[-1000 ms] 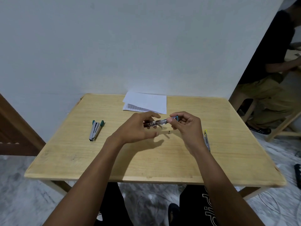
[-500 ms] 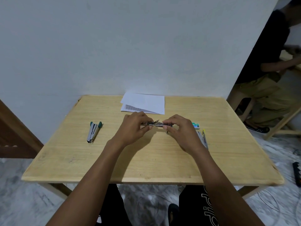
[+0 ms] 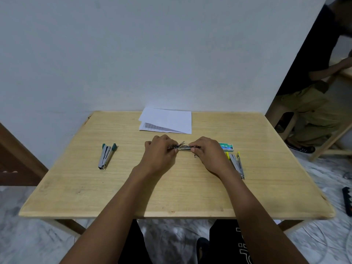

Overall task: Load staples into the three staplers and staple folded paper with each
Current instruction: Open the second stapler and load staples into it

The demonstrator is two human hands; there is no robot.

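1. Since a second ago both hands have sunk low over the table (image 3: 266, 187), knuckles turned up.
2. Left hand (image 3: 160, 152) and right hand (image 3: 208, 153) each pinch an end of the middle stapler (image 3: 183, 148). It lies level between them with a metal flap raised. Cannot tell if it touches the wood.
3. The staple box (image 3: 226, 147) now shows, just beside the right hand.
4. My reading: this one is mid-loading. The green stapler (image 3: 106, 156), yellow stapler (image 3: 236, 162) and paper (image 3: 167, 120) lie apart, waiting.
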